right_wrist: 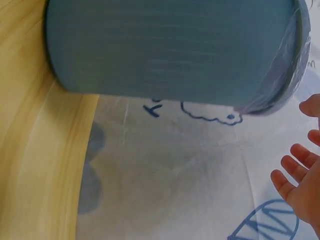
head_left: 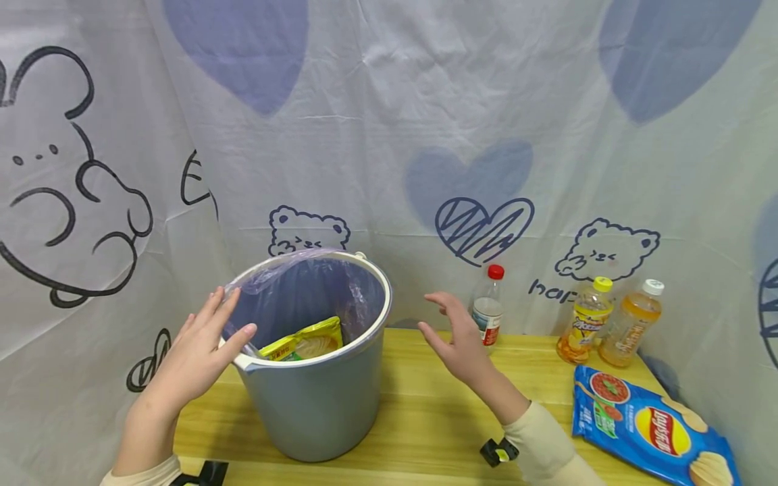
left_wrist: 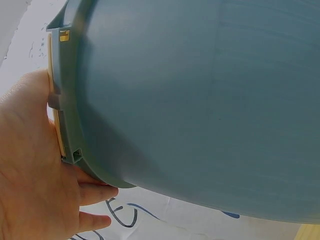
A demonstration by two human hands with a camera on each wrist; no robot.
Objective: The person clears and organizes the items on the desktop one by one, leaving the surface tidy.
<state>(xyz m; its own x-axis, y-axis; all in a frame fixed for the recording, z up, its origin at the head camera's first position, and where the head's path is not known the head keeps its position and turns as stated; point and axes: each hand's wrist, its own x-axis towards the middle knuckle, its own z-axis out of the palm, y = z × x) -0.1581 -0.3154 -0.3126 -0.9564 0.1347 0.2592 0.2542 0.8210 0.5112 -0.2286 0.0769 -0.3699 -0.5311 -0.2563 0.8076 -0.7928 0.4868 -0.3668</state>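
A grey-blue trash bin with a white rim stands upright, lined with a thin purple bag. Inside it lies a yellow snack packet. At the bin's left rim is my left hand, fingers extended and thumb apart; in the left wrist view this hand lies along the rim, and whether it presses there is unclear. My right hand hovers to the right of the bin, apart from it, fingers spread and loosely bent around nothing. The right wrist view shows its fingers away from the bin.
Behind my right hand stands a red-capped bottle. Farther right are a yellow-capped bottle and a white-capped bottle, with a blue Lay's chip bag lying before them. A printed cloth hangs behind the wooden table.
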